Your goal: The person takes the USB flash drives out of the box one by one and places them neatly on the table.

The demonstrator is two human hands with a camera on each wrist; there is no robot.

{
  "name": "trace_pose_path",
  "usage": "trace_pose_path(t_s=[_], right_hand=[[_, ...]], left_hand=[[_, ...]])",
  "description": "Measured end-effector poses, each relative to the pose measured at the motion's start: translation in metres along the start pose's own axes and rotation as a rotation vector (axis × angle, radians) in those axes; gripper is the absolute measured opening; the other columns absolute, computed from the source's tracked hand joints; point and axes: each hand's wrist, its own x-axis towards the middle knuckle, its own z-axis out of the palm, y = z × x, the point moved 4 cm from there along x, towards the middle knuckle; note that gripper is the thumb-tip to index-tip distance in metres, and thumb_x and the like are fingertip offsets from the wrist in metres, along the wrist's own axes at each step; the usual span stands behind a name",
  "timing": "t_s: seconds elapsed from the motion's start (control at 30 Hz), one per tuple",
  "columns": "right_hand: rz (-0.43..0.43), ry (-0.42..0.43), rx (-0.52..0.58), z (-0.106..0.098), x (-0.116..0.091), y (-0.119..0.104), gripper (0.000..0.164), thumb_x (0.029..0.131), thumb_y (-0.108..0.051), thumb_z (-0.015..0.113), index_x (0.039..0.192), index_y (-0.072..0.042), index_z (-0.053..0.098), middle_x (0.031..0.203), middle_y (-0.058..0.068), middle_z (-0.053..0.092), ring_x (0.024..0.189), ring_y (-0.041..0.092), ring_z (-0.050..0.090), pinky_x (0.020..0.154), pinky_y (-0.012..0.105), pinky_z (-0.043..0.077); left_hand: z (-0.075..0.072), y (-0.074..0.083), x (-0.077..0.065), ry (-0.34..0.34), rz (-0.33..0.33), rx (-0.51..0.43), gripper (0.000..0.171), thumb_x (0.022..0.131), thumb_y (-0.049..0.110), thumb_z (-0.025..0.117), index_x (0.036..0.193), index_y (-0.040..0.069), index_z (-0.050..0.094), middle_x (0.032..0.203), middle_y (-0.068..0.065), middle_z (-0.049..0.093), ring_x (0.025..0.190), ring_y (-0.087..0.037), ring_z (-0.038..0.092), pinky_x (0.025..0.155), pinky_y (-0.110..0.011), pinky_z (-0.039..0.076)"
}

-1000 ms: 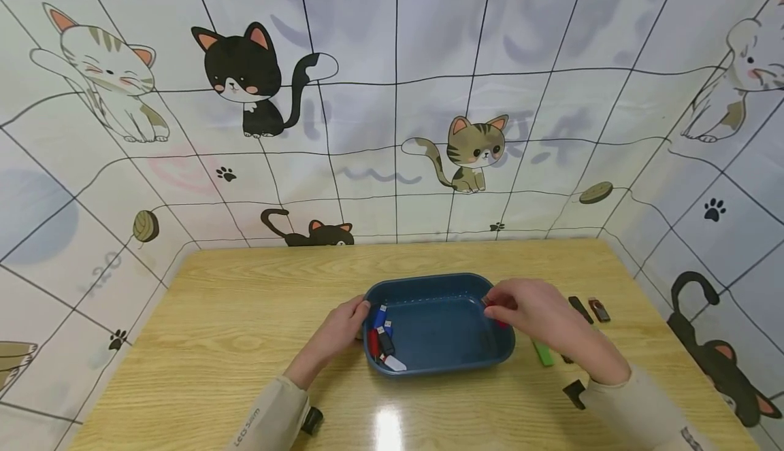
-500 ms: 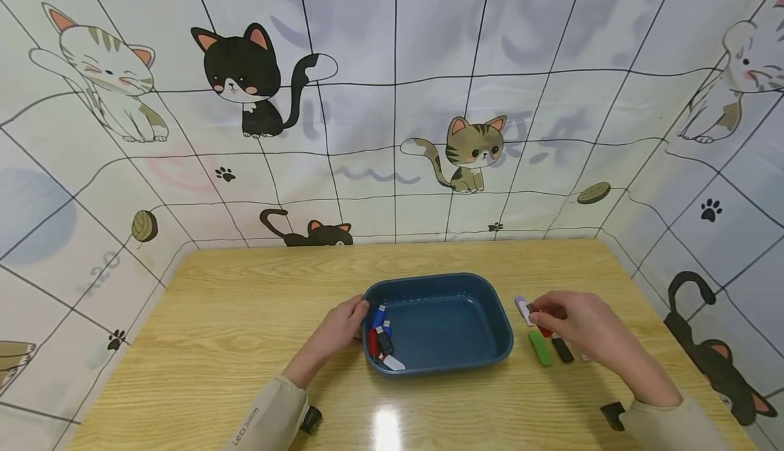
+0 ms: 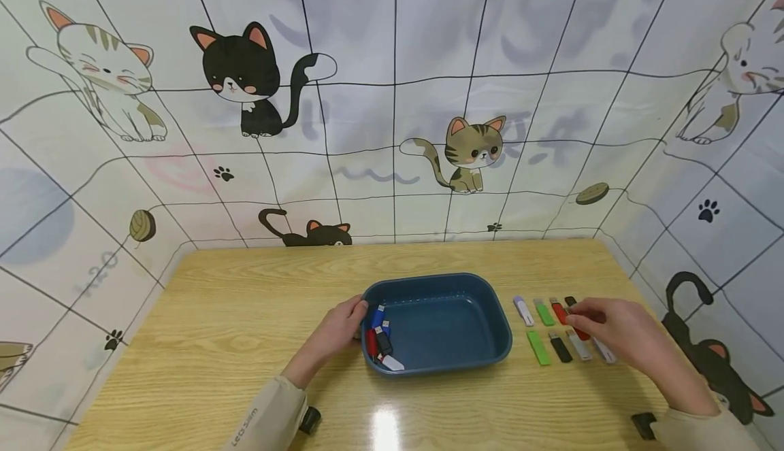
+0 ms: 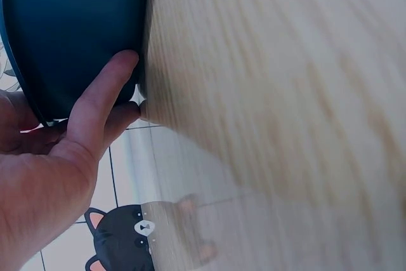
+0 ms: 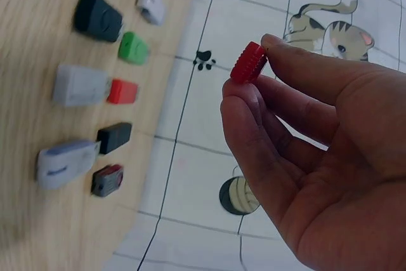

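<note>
My left hand (image 3: pixel 333 328) grips the left end of a dark blue plastic bin (image 3: pixel 441 334); in the left wrist view its fingers lie against the bin's outer wall (image 4: pixel 70 36). Inside, at the left end, lie several USB sticks: blue ones, a red one (image 3: pixel 371 344), a black one (image 3: pixel 384 342) and a white one (image 3: pixel 392 362). On the right, my right hand (image 3: pixel 618 328) pinches a red USB stick (image 5: pixel 248 63) between thumb and fingertips, over the sticks on the table.
Two rows of USB sticks lie on the wooden table (image 3: pixel 257 301) right of the bin, among them a green one (image 3: pixel 538 347), a black one (image 3: pixel 560 347), a purple-and-white one (image 3: pixel 523 310) and another red one (image 3: pixel 559 312). A cat-patterned sheet (image 3: pixel 367 118) encloses the table's back and sides.
My right hand has moved right, from the bin's right end to over the USB sticks, with the red USB stick in its fingers. The left hand has stayed at the bin.
</note>
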Motion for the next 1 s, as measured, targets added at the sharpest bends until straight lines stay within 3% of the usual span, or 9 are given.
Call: trace_pose_path(t_s=[0.17,0.57,0.73,1.0], right_hand=[[0.079,-0.013,-0.01,0.001,-0.001,0.021,0.035,0.097,-0.029,0.074,0.11,0.003,0.076,0.111,0.028,0.071,0.098,0.044,0.067,0.075,0.058,0.056],[0.174,-0.102,-0.013,0.003,-0.004,0.069,0.044,0.097,-0.035,0.072,0.111,0.007,0.073,0.1,0.021,0.073,0.094,0.043,0.066,0.072,0.056,0.054],[0.211,-0.122,-0.033,0.008,-0.004,0.081,0.041,0.095,-0.03,0.074,0.109,0.009,0.072,0.095,0.018,0.073,0.086,0.034,0.065,0.071,0.053,0.052],[0.212,-0.124,-0.034,0.014,-0.004,0.09,0.044,0.093,-0.032,0.077,0.107,0.009,0.071,0.093,0.017,0.073,0.086,0.036,0.066,0.072,0.053,0.052]], left_hand=[[-0.001,0.0,0.0,0.005,0.004,0.002,0.042,0.113,0.021,0.038,0.144,-0.004,0.053,0.13,-0.026,0.065,0.109,-0.035,0.068,0.073,-0.046,0.064],[0.0,0.0,0.0,0.007,0.002,0.017,0.042,0.113,0.021,0.038,0.145,-0.003,0.052,0.133,-0.026,0.063,0.113,-0.037,0.067,0.074,-0.048,0.064],[0.0,0.0,0.001,0.004,0.009,0.018,0.043,0.113,0.02,0.039,0.146,-0.004,0.052,0.134,-0.026,0.063,0.114,-0.037,0.066,0.074,-0.048,0.064],[0.0,-0.002,0.002,0.005,0.006,0.013,0.043,0.113,0.021,0.039,0.146,-0.003,0.052,0.134,-0.026,0.063,0.112,-0.036,0.067,0.073,-0.048,0.064]])
